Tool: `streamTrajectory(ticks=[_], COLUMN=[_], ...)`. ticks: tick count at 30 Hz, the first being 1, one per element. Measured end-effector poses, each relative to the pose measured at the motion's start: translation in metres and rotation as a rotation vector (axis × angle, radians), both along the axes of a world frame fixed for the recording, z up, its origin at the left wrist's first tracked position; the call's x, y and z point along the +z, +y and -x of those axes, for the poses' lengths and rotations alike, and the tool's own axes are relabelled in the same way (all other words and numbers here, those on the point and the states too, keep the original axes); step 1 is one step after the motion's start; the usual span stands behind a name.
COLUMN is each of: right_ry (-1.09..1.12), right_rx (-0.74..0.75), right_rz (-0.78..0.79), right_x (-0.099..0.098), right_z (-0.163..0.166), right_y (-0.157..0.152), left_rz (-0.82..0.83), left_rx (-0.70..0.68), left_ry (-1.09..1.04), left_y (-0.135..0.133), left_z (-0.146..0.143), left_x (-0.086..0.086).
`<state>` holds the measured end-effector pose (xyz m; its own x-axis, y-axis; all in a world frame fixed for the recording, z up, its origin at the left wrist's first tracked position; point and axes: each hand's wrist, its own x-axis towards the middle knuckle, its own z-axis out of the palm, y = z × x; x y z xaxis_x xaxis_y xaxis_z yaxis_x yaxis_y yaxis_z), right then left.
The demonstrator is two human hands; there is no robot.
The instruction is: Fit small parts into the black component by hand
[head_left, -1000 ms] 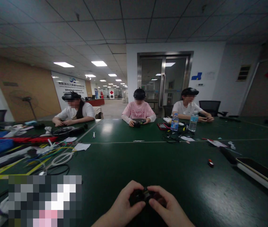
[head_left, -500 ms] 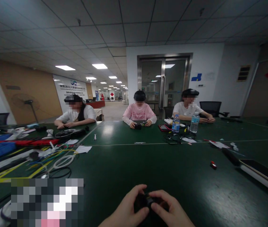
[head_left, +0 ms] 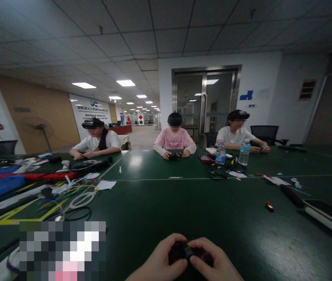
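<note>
Close to me at the table's near side, both hands meet around a small black object [head_left: 188, 251]. My left hand [head_left: 166, 259] grips it from the left, with thumb and fingers curled round it. From the right, my right hand [head_left: 209, 257] pinches it between thumb and index finger. A lighter, greyish part shows between the fingertips. Most of the object is covered by my fingers, so its kind cannot be made out. Under the hands lies the dark green tabletop [head_left: 142, 218].
Coiled cables [head_left: 82, 200], a blue tray [head_left: 0, 189] and papers [head_left: 106, 185] lie at the left. A small red-and-black item [head_left: 269, 206] and a flat device [head_left: 329, 214] are at the right. Two water bottles [head_left: 244, 152] stand farther back; several people sit across the table.
My view has shifted slightly, so the scene sits a little farther right. Both hands still hold the black object, with the fingertips slightly repositioned around it.
</note>
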<state>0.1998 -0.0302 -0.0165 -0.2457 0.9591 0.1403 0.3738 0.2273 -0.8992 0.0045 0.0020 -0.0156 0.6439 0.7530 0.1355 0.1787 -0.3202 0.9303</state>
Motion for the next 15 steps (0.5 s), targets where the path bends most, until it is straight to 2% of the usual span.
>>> streamTrajectory(ticks=[6, 15], right_ry=[-0.027, 0.039], right_rx=[-0.007, -0.008], right_rz=[-0.018, -0.018], right_x=[0.0035, 0.0001], right_z=[0.0016, 0.0019], right_y=[-0.0015, -0.0019], left_rz=[0.055, 0.086], left_rx=[0.016, -0.064], left_ry=[0.015, -0.02], left_y=[-0.0018, 0.0067], left_z=[-0.003, 0.0021], left_x=[0.0037, -0.0049])
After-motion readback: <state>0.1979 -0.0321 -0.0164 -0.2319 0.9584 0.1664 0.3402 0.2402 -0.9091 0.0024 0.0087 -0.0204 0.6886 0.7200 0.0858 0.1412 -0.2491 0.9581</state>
